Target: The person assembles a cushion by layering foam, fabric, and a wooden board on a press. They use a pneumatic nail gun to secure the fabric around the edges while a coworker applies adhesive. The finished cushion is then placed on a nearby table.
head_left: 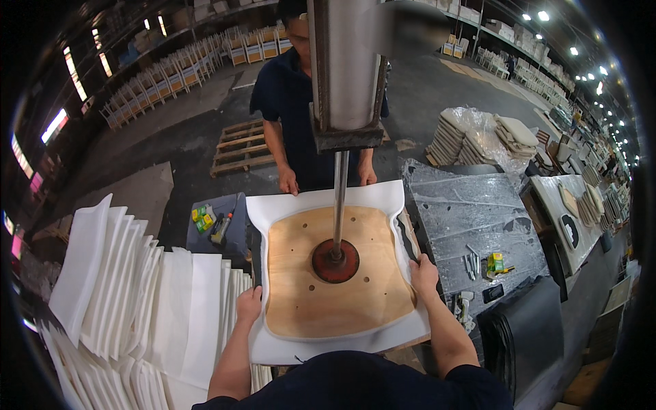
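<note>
A curved wooden seat panel [294,246] with several drilled holes lies on a larger white foam sheet [263,345]. From above, a press rod [339,184] ends in a round reddish plate [335,260] resting on the panel's middle. Strips of black sheet [408,236] show along both sides of the foam. My left hand [249,305] is closed at the foam's left edge; what its fingers pinch is hidden. On the opposite side, my right hand [424,275] has its fingers wrapped on the black sheet's edge.
Across from me stands a person, one hand [289,182] at the foam's far edge. White foam sheets [184,287] are stacked left, beside a grey surface [232,239] with small boxes. A plastic-covered table [465,205] at right carries tools, near black sheets [529,328]. A pallet [239,147] lies behind.
</note>
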`<control>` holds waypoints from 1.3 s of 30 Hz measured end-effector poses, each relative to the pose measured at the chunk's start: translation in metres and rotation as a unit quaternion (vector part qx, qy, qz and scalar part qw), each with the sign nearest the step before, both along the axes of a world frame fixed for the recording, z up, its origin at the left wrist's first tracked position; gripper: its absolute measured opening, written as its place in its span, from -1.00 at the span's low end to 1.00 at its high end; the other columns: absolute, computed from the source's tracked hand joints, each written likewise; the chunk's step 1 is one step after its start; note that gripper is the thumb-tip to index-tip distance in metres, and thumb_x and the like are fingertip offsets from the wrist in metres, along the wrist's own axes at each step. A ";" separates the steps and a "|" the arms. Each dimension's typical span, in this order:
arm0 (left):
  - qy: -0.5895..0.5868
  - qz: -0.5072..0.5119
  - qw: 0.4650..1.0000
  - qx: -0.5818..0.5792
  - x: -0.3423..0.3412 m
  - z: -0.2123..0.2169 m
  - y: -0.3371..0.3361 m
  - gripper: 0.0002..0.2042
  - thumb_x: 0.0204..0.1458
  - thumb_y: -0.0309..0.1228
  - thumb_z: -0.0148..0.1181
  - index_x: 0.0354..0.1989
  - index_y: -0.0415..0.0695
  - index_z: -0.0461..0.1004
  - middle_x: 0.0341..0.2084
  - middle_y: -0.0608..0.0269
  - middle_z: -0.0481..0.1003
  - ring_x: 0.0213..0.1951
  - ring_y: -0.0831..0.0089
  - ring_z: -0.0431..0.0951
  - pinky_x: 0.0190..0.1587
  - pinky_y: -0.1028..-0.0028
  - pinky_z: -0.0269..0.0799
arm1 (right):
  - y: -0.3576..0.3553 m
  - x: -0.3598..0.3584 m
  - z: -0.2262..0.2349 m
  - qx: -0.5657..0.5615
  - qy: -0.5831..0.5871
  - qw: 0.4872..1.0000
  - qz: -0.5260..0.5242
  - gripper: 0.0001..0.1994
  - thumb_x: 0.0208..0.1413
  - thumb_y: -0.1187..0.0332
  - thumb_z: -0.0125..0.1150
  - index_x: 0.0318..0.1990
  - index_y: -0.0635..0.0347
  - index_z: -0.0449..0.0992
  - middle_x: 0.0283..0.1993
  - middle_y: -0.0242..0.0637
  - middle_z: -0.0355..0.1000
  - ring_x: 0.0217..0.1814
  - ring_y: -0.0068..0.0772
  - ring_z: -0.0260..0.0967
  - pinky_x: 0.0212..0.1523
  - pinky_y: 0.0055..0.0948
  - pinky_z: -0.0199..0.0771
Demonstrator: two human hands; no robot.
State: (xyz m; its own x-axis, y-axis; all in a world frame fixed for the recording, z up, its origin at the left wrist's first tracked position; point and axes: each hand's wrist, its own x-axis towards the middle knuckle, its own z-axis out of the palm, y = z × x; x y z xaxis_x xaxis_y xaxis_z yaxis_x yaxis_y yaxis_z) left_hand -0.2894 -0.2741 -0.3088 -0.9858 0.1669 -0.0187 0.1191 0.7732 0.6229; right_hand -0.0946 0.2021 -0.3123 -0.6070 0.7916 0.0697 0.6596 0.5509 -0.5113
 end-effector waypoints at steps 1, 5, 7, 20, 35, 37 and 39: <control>-0.028 -0.002 0.999 0.027 -0.001 0.000 -0.001 -0.56 0.38 -0.06 0.16 -0.27 -0.27 0.64 -0.34 -0.24 0.64 -0.23 -0.24 0.66 -0.15 -0.02 0.51 | 0.003 0.001 -0.002 -0.005 0.008 1.000 0.001 -0.68 0.28 0.11 0.37 -0.10 0.18 0.52 -0.25 0.12 0.63 -0.09 0.32 0.62 -0.08 0.14 0.54; -0.063 -0.018 0.997 0.041 -0.008 -0.003 -0.008 -0.53 0.37 -0.03 0.18 -0.27 -0.28 0.64 -0.36 -0.24 0.63 -0.24 -0.24 0.65 -0.16 0.01 0.51 | 0.006 0.002 -0.008 -0.013 0.030 0.999 0.024 -0.66 0.17 0.15 0.48 -0.17 0.21 0.51 -0.30 0.08 0.60 -0.15 0.29 0.60 -0.13 0.07 0.53; -0.071 -0.040 0.995 0.061 -0.012 -0.004 -0.011 -0.53 0.36 -0.03 0.19 -0.28 -0.29 0.63 -0.35 -0.25 0.63 -0.25 -0.24 0.65 -0.17 0.02 0.50 | 0.012 0.004 -0.007 -0.010 0.021 0.999 0.046 -0.66 0.16 0.16 0.48 -0.18 0.22 0.52 -0.31 0.07 0.60 -0.16 0.28 0.60 -0.14 0.06 0.52; 0.065 -0.199 0.977 0.038 0.035 0.000 0.084 -0.50 0.34 -0.18 0.27 0.35 -0.18 0.46 0.31 -0.26 0.43 0.35 -0.23 0.44 0.37 0.05 0.39 | -0.064 -0.059 -0.007 -0.108 0.084 0.952 0.275 -0.57 0.38 0.23 0.23 0.31 0.19 0.51 0.35 0.16 0.45 0.40 0.22 0.41 0.33 0.03 0.44; 0.112 -0.360 0.915 -0.147 0.039 -0.032 0.065 -0.18 0.30 0.08 0.18 0.67 0.11 0.07 0.66 -0.15 -0.09 0.64 -0.33 -0.14 0.61 -0.26 -0.21 | -0.100 -0.029 -0.029 0.095 -0.121 0.930 0.333 -0.19 0.37 -0.05 0.13 0.63 0.18 0.09 0.72 0.19 -0.08 0.79 0.34 -0.30 0.65 0.43 -0.32; 0.108 -0.359 0.916 -0.141 0.041 -0.032 0.063 -0.19 0.30 0.06 0.18 0.67 0.11 0.07 0.66 -0.14 -0.08 0.64 -0.33 -0.13 0.61 -0.27 -0.21 | -0.102 -0.028 -0.028 0.103 -0.125 0.929 0.332 -0.18 0.36 -0.08 0.16 0.62 0.18 0.12 0.73 0.16 -0.08 0.79 0.31 -0.29 0.66 0.40 -0.29; 0.108 -0.355 0.919 -0.136 0.046 -0.035 0.061 -0.19 0.28 0.03 0.19 0.67 0.10 0.07 0.65 -0.14 -0.06 0.62 -0.34 -0.10 0.60 -0.30 -0.21 | -0.106 -0.026 -0.027 0.105 -0.138 0.927 0.332 -0.17 0.35 -0.10 0.18 0.62 0.19 0.13 0.74 0.15 -0.10 0.80 0.29 -0.29 0.66 0.40 -0.27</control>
State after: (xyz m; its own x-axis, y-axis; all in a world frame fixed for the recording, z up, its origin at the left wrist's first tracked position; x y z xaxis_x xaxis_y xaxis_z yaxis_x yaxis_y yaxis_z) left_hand -0.2436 -0.2132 -0.3437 -0.6166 0.7867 0.0286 0.7512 0.5771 0.3204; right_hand -0.1210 0.0958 -0.3392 -0.9731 0.2245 -0.0511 0.2302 0.9505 -0.2087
